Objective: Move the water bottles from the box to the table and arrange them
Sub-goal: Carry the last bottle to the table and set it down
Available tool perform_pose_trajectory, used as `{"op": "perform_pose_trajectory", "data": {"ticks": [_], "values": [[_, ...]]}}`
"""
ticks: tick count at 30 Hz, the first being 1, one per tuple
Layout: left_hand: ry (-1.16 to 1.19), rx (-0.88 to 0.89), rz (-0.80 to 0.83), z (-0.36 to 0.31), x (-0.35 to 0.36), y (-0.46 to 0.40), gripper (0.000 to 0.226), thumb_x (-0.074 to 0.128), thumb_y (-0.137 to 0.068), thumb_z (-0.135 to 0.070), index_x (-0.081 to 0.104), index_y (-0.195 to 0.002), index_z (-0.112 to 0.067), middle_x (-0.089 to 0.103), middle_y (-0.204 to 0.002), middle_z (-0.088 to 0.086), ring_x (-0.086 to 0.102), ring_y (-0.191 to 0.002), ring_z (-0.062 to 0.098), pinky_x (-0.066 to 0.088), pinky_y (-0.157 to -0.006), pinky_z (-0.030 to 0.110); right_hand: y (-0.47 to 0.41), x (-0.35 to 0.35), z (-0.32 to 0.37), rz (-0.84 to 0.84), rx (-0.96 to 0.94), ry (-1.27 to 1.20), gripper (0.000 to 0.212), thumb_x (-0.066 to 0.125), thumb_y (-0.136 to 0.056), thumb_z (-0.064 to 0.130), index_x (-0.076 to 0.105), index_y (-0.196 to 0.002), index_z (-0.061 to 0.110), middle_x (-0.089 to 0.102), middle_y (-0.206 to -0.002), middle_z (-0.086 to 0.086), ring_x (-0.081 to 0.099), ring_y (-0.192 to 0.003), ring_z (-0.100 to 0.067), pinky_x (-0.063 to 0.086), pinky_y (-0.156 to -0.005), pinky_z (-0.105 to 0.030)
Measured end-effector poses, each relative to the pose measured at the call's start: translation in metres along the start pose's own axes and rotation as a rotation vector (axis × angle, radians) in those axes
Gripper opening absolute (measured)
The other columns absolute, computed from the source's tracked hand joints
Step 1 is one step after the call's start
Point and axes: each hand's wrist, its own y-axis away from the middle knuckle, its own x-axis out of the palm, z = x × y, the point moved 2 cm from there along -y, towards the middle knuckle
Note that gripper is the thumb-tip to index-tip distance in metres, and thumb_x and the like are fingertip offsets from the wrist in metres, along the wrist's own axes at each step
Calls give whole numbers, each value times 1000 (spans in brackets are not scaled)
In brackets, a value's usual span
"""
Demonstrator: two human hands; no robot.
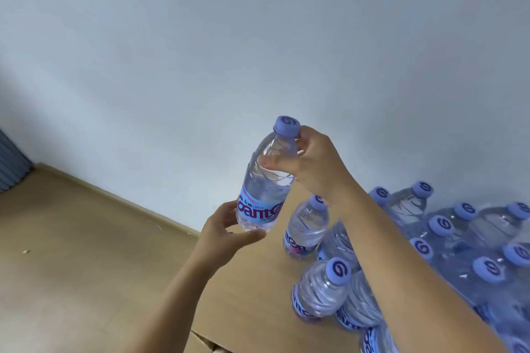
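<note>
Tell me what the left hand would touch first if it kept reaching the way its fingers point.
The left hand already cups the base of the held bottle, so it would press further into that. Past it, the nearest standing bottle seems next in line, though depth is unclear.

held bottle (265, 178): clear shiny plastic, smooth, glossy blue label | cap (286, 124): matt purple plastic | bottles on the right (447, 238): same clear shiny plastic, ribbed sides | table (249, 281): pale wood look, smooth, matt | wall (258, 37): plain, matt, pale | floor (71, 238): tan, matt
</note>
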Motion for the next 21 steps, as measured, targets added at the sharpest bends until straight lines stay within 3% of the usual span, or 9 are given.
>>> {"op": "perform_pose_trajectory", "data": {"ticks": [2, 4, 8, 13, 18, 21], "values": [[-96, 38, -18, 6, -7, -32, 41, 85, -63, -23, 64, -93, -39, 71, -91, -20, 63, -93, -2, 47, -79, 24, -29, 13, -7, -29, 41, 37, 49, 84, -60, 35, 61, -100, 18, 67, -98, 1, 62, -91, -16, 51, -81, -36], [-228, 44, -41, 12, -10, -62, 35, 83, -66, -29, 62, -92, -41, 69, -97, -15, 59, -95, 4, 42, -75, 22, -51, 23, -17, -49, 76, 61, 53, 86, -58, 34, 60, -101, 16, 66, -101, 0, 61, -93, -17, 51, -83, -36], [-514, 35, -12, 23, -11, -122, 50, 79, -68, -44, 62, -113, -31, 55, -97, -8, 48, -88, 9, 35, -67, 22, -91, 41, -41, -75, 124, 135, 50, 88, -56, 33, 53, -88, 19, 56, -85, 11, 53, -76, -7, 41, -64, -22], [-573, -6, 94, 40, 0, -178, 59, 76, -70, -47, 56, -123, -32, 59, -112, -3, 54, -104, 16, 39, -75, 27, -126, 41, -73, -98, 200, 167, 48, 86, -59, 28, 48, -88, 24, 52, -87, 13, 50, -76, -3, 39, -62, -21], [-657, -60, 124, 52, 18, -206, 52, 72, -68, -51, 58, -114, -32, 55, -105, 0, 52, -105, 21, 47, -80, 33, -144, 39, -99, -63, 283, 208, 49, 86, -60, 24, 44, -84, 28, 50, -86, 14, 48, -73, 0, 38, -60, -19], [-674, -97, 129, 58, 23, -216, 45, 70, -70, -49, 57, -111, -35, 49, -109, -3, 46, -111, 21, 41, -79, 30, -152, 39, -109, -68, 342, 201, 50, 85, -62, 21, 45, -90, 23, 48, -86, 11, 48, -73, -2, 39, -60, -20]]}}
